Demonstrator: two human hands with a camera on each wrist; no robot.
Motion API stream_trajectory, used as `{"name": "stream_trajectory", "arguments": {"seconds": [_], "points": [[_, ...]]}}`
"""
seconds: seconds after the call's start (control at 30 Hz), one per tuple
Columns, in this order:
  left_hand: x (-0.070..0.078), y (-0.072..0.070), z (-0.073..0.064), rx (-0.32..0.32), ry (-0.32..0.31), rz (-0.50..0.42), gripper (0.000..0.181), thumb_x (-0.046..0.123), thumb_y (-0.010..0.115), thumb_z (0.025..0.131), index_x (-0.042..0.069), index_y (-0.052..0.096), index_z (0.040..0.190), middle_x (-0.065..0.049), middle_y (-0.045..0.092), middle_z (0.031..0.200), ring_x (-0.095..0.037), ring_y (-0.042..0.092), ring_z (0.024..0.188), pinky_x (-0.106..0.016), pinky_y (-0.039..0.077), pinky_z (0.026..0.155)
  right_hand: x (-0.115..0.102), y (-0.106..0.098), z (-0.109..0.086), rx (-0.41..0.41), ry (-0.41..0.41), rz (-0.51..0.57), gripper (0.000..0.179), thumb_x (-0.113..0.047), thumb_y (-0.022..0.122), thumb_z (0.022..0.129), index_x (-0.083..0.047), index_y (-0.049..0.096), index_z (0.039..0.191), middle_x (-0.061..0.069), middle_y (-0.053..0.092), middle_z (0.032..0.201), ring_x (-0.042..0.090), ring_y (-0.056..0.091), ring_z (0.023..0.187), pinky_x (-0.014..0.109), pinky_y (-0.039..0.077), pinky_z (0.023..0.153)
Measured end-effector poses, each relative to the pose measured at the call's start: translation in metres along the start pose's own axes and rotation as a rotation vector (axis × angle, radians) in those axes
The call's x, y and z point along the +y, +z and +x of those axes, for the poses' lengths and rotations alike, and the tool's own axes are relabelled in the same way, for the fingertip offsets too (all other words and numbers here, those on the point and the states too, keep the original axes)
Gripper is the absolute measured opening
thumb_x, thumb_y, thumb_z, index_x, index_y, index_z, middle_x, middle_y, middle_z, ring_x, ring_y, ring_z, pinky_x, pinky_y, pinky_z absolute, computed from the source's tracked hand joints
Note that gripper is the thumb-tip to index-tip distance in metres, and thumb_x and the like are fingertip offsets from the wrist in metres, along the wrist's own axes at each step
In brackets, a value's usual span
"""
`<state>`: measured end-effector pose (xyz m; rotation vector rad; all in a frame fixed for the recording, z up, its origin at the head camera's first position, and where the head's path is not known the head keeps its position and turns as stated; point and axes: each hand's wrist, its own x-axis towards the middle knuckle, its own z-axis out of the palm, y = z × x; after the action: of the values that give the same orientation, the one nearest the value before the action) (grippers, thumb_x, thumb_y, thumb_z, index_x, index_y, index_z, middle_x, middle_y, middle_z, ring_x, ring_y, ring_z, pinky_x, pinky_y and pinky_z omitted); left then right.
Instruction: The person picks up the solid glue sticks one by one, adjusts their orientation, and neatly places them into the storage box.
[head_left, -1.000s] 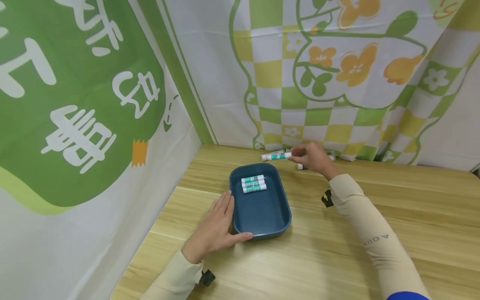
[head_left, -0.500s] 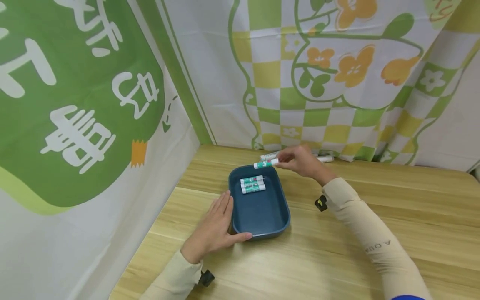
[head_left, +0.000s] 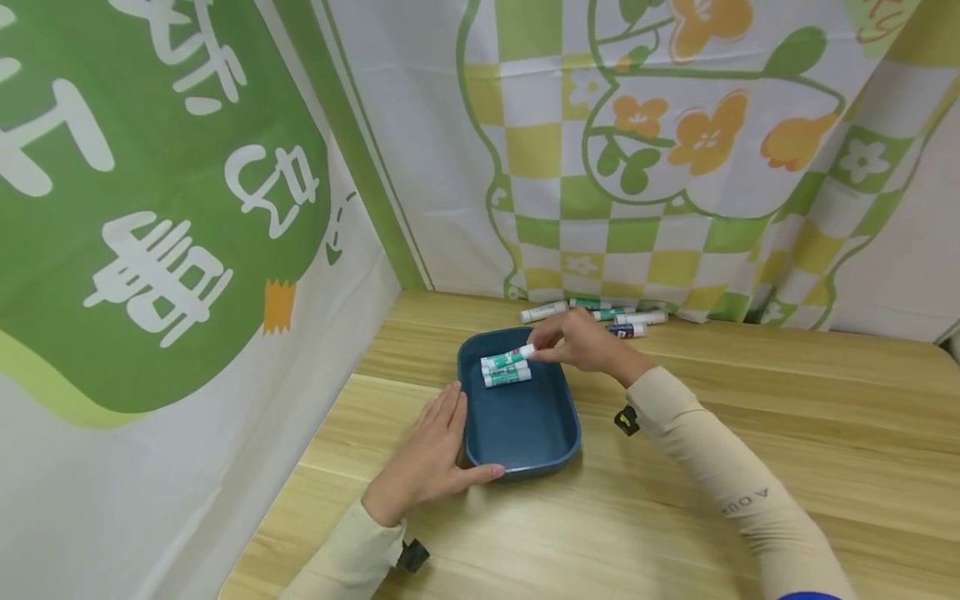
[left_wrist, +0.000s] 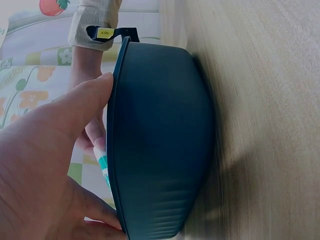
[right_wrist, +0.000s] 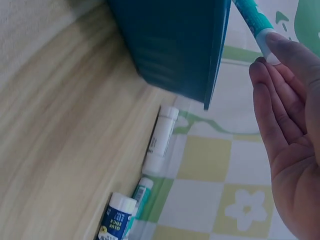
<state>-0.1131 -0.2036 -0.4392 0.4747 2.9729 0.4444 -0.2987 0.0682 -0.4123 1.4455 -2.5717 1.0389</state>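
Note:
My right hand (head_left: 581, 343) pinches a teal-and-white glue stick (head_left: 506, 358) by its white end, above the far part of a dark blue tray (head_left: 517, 429). Under it, other teal glue sticks (head_left: 508, 378) lie side by side on the tray floor, partly covered by the held one. In the right wrist view, thumb and fingertips meet at the white end of the glue stick (right_wrist: 256, 22). My left hand (head_left: 420, 462) rests against the tray's near left corner, fingers straight along the left rim and thumb at the near rim. The left wrist view shows the tray's outer wall (left_wrist: 160, 130).
Several glue sticks lie by the curtain (head_left: 585, 225) at the back of the wooden table (head_left: 675, 517): a white one (head_left: 543, 312), teal ones, another white one (head_left: 641, 317) and a navy one (right_wrist: 117, 217). A green printed cloth (head_left: 172, 250) hangs at left.
My right hand has taken a teal glue stick from the back of the table and brought it left and nearer, over the tray. The left hand and tray have stayed put.

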Motion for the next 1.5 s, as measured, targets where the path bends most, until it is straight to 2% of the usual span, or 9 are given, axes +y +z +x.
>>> {"name": "stream_trajectory", "arguments": {"seconds": [0.17,0.33,0.83,1.03,1.23,1.5], "points": [[-0.001,0.000,0.001,0.010,0.004,0.008,0.126,0.082,0.060,0.088,-0.008,0.018,0.165,-0.026,0.010,0.176,-0.040,0.012,0.166,-0.056,0.019,0.134,-0.003,0.007,0.003,-0.043,-0.068,-0.030,0.009,-0.018,0.081,0.095,-0.013,0.083,0.101,0.001,0.079,0.093,0.009,0.076,0.081,0.026,0.064,0.075],[-0.001,0.000,0.001,0.011,0.006,0.004,0.126,0.082,0.061,0.088,-0.008,0.019,0.165,-0.026,0.011,0.176,-0.040,0.012,0.166,-0.057,0.020,0.134,-0.002,0.017,0.004,-0.078,-0.097,-0.083,0.013,-0.017,0.083,0.093,-0.008,0.083,0.102,0.006,0.080,0.096,0.013,0.077,0.082,0.023,0.063,0.075],[0.000,0.000,0.001,0.008,0.004,-0.003,0.125,0.081,0.061,0.088,-0.009,0.019,0.165,-0.026,0.011,0.176,-0.039,0.012,0.166,-0.056,0.020,0.134,0.000,0.034,0.009,-0.159,-0.051,-0.155,0.012,-0.017,0.081,0.095,-0.007,0.083,0.102,0.007,0.081,0.098,0.012,0.076,0.084,0.022,0.063,0.075],[0.000,-0.001,0.000,0.006,0.000,-0.006,0.125,0.081,0.062,0.088,-0.009,0.020,0.165,-0.026,0.011,0.176,-0.039,0.011,0.166,-0.056,0.019,0.134,-0.007,0.034,0.013,-0.229,0.025,-0.290,0.014,-0.019,0.082,0.094,-0.007,0.083,0.102,0.005,0.082,0.097,0.013,0.075,0.086,0.028,0.064,0.078],[0.000,0.000,-0.001,0.008,0.000,0.003,0.125,0.082,0.061,0.088,-0.008,0.020,0.164,-0.026,0.011,0.176,-0.038,0.012,0.166,-0.056,0.019,0.134,-0.012,0.038,0.019,-0.319,0.073,-0.432,0.008,-0.018,0.083,0.092,-0.010,0.081,0.093,0.001,0.078,0.089,0.009,0.068,0.077,0.030,0.061,0.072],[0.001,0.000,-0.001,0.004,0.002,0.007,0.124,0.082,0.060,0.089,-0.008,0.020,0.165,-0.026,0.012,0.176,-0.038,0.011,0.166,-0.056,0.019,0.134,-0.011,0.047,0.020,-0.336,0.103,-0.502,0.016,-0.020,0.085,0.092,-0.014,0.075,0.081,-0.003,0.070,0.077,0.006,0.054,0.066,0.028,0.053,0.064]]}}
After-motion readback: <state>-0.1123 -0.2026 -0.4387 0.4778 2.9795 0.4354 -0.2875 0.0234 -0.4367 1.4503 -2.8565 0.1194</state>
